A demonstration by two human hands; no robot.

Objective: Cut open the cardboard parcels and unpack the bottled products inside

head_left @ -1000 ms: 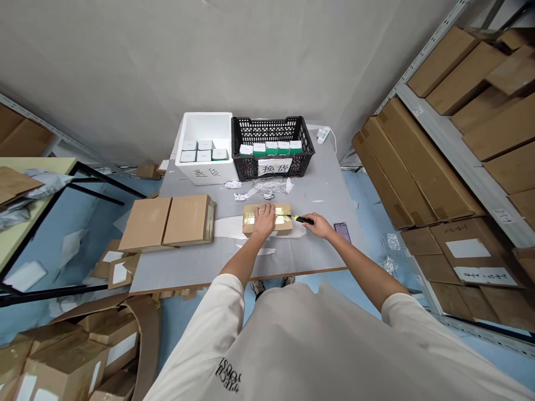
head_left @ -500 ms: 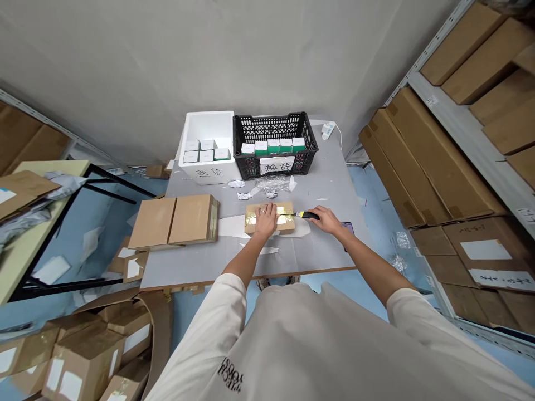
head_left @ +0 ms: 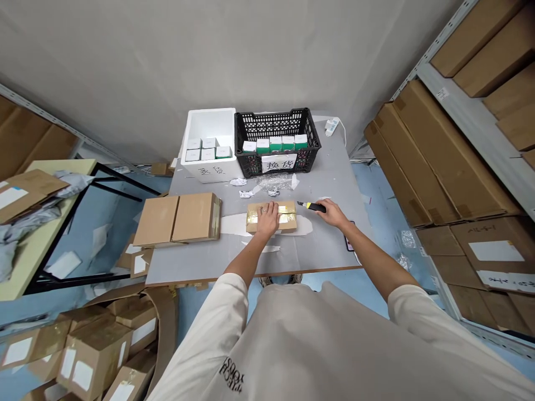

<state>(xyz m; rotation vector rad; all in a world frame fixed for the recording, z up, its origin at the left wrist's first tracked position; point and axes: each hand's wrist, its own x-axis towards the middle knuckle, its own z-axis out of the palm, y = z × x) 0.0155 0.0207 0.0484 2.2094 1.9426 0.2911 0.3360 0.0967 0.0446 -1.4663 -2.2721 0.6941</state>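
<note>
A small cardboard box (head_left: 252, 216) with yellowish tape and a white label lies on the grey table. My left hand (head_left: 268, 218) rests flat on its top, fingers stretched toward the far edge and thumb apart. To the right of the box, my right hand (head_left: 332, 213) is closed round a black and yellow utility knife (head_left: 312, 206). The blade end points left and stands just off the box's right end. White paper (head_left: 307, 225) lies under the box. A phone (head_left: 350, 243) sits beneath my right forearm, partly hidden.
Behind are a white foam box (head_left: 211, 115) and a black crate (head_left: 278, 118), both holding small white-and-green boxes. Two cardboard boxes (head_left: 178, 220) stand at left. Crumpled paper and plastic wrap (head_left: 271, 182) lie near the crate. Shelving with large cartons (head_left: 434, 150) stands at right.
My right hand has drawn the utility knife to the right, off the top of the small box. My left hand has stayed on the box. The view has shifted slightly.
</note>
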